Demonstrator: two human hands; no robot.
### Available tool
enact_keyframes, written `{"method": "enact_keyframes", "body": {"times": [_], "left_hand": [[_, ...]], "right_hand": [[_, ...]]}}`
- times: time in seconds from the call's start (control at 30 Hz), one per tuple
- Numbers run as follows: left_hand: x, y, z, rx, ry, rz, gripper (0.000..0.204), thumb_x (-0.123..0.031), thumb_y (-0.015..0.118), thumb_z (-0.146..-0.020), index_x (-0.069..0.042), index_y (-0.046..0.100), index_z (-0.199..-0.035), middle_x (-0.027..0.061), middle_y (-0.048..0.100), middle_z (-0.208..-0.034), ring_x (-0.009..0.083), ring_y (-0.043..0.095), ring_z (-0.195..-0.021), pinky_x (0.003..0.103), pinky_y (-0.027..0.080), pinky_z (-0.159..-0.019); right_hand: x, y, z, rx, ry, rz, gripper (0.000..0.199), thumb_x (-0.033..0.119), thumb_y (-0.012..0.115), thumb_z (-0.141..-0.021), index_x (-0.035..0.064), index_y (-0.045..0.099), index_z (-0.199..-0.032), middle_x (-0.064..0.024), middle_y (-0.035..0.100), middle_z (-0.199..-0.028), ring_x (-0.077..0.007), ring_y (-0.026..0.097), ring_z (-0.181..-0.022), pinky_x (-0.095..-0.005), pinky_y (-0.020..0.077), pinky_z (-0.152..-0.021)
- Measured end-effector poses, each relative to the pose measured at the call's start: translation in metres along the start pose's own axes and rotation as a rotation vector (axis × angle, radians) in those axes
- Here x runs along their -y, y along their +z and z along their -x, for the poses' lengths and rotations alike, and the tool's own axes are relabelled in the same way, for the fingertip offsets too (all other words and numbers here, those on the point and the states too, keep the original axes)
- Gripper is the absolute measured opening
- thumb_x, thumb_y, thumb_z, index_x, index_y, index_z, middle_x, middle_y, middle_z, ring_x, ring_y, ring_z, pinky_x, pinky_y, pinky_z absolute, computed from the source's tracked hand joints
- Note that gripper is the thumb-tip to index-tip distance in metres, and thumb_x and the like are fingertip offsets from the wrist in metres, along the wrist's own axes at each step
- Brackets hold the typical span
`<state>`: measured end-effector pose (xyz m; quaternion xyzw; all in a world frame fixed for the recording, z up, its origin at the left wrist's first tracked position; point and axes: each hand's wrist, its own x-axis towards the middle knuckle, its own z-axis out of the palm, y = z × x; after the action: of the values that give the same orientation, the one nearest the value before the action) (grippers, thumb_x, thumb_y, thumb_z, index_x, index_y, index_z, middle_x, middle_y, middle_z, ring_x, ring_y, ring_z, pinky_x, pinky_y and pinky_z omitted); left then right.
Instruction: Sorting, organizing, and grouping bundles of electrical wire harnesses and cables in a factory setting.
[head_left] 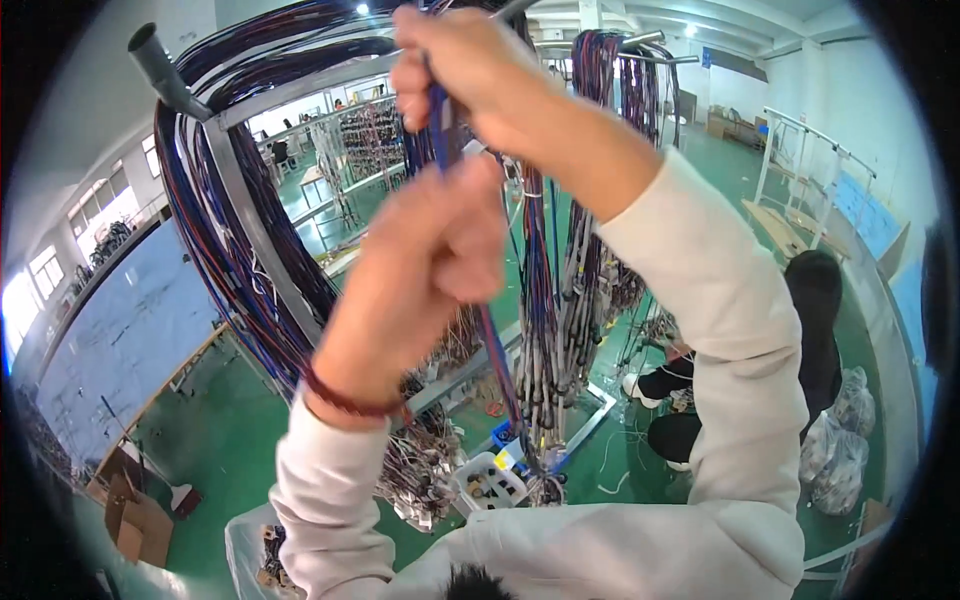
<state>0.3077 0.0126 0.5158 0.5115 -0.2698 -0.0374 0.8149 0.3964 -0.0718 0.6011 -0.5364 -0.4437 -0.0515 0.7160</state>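
A thin bundle of blue and dark wires (441, 128) runs upright between my two hands in front of a metal rack. Higher up, my right hand (468, 72) is closed around the bundle near the rack's top bar. My left hand (425, 245), somewhat smeared by motion, wraps the same wires lower down. Below it the wires (494, 358) continue down toward the floor. Beside my hands, long wire harnesses (540, 290) with pale connector ends hang from the rack. Another thick mass of wires (270, 60) drapes over its left side.
The rack's grey metal post (255, 225) stands left of my arms. A white bin (490, 482) of small parts sits low in front. At right are a person in dark clothes (812, 310) and clear plastic bags (838, 455). A blue-topped table (150, 320) and cardboard box (138, 522) are at left.
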Motion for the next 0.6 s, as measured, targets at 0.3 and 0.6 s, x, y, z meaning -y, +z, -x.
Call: {"method": "enact_keyframes", "body": {"times": [0.3,0.6], "left_hand": [[0.017,-0.011,-0.001,-0.011,-0.034,-0.018,0.028,-0.036,0.035,-0.097,-0.012,0.041,-0.083,-0.0064,0.026,-0.057,0.0047,0.02,-0.044,0.021,0.018,-0.04],[0.026,-0.002,-0.004,0.002,-0.035,0.035,0.028,-0.035,0.037,-0.097,-0.011,0.04,-0.083,-0.0061,0.026,-0.057,0.004,0.019,-0.045,0.02,0.017,-0.041]], "right_hand": [[-0.095,-0.11,0.074,-0.075,0.066,0.318,0.037,0.032,0.055,-0.089,0.0017,0.055,-0.11,-0.008,0.063,-0.087,-0.0113,0.061,-0.075,-0.0253,0.0489,-0.067],[-0.255,-0.087,0.135,-0.588,-0.122,0.703,0.054,0.021,0.058,-0.085,-0.0028,0.036,-0.128,-0.0204,0.057,-0.111,-0.0284,0.063,-0.077,-0.0379,0.0484,-0.07]]}}
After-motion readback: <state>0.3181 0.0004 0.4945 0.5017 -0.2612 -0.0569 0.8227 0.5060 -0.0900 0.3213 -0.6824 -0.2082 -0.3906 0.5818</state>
